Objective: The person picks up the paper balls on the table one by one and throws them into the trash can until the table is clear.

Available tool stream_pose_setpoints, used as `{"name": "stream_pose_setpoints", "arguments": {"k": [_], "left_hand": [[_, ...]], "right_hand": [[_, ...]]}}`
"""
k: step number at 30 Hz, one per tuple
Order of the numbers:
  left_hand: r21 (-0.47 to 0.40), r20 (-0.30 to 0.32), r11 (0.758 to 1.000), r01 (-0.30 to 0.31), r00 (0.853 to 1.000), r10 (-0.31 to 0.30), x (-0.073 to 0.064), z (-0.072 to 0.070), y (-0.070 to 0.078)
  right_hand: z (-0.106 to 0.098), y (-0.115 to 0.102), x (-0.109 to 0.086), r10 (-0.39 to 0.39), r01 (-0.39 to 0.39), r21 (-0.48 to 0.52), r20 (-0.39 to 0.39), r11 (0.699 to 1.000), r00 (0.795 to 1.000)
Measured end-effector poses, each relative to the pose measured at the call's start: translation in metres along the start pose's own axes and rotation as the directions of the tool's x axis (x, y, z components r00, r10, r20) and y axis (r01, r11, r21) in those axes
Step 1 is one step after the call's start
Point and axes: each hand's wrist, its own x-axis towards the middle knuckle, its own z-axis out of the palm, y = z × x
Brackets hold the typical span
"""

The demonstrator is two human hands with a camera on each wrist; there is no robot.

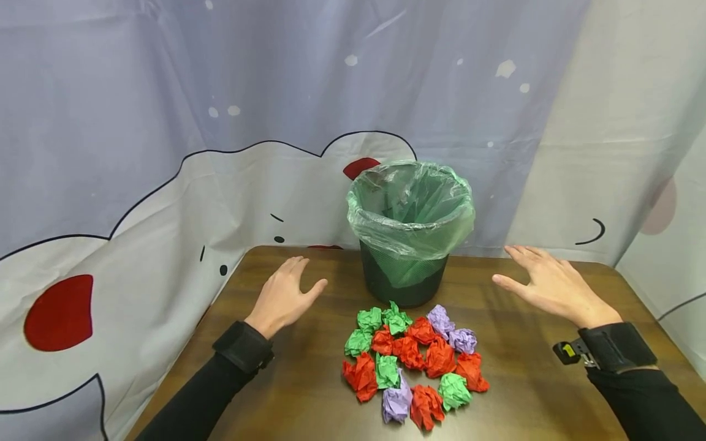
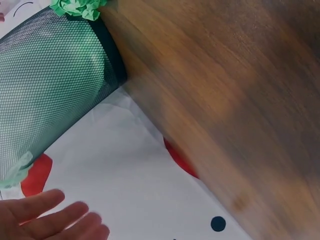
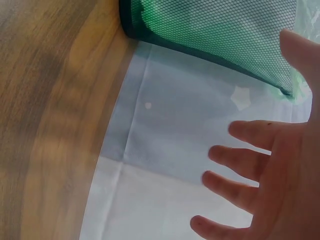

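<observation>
Both hands hover over the table with nothing in them. The left hand [image 1: 284,297] is to the left of a pile of crumpled paper balls, fingers extended and thumb spread toward the middle. On the other side, the right hand [image 1: 554,285] has its fingers spread and its thumb pointing inward. Between them lie several crumpled balls: red ones [image 1: 440,356], green ones [image 1: 387,371] and purple ones [image 1: 397,401]. Just behind the pile stands a dark mesh wastebasket [image 1: 405,285], lined with a translucent green bag [image 1: 410,239] folded over its rim.
The brown wooden table [image 1: 309,392] ends at a patterned curtain [image 1: 276,86] directly behind the basket. A watch-like device on a band [image 1: 618,346] is strapped to the right wrist, and a black band [image 1: 242,346] to the left. At the far right a thin cable [image 1: 681,304] crosses the fabric.
</observation>
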Motion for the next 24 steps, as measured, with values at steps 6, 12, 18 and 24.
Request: {"name": "stream_pose_setpoints", "arguments": {"k": [6, 12, 18, 24], "left_hand": [[0.016, 0.004, 1.0, -0.011, 1.0, 0.011, -0.001, 0.002, 0.002], [0.032, 0.035, 0.999, -0.005, 0.999, 0.003, -0.005, 0.006, 0.006], [0.036, 0.086, 0.999, -0.008, 0.996, 0.005, -0.011, 0.011, 0.01], [0.036, 0.12, 0.999, -0.003, 0.993, -0.002, -0.02, 0.017, 0.014]], "right_hand": [[-0.003, -0.004, -0.003, 0.025, -0.025, 0.006, 0.042, 1.0, 0.999], [0.0, -0.006, -0.006, 0.025, -0.026, 0.012, 0.089, 1.0, 0.996], [0.013, -0.011, -0.012, -0.03, 0.013, 0.151, 0.112, 0.989, 0.993], [0.021, -0.017, -0.018, -0.06, 0.041, 0.191, 0.096, 0.981, 0.994]]}}
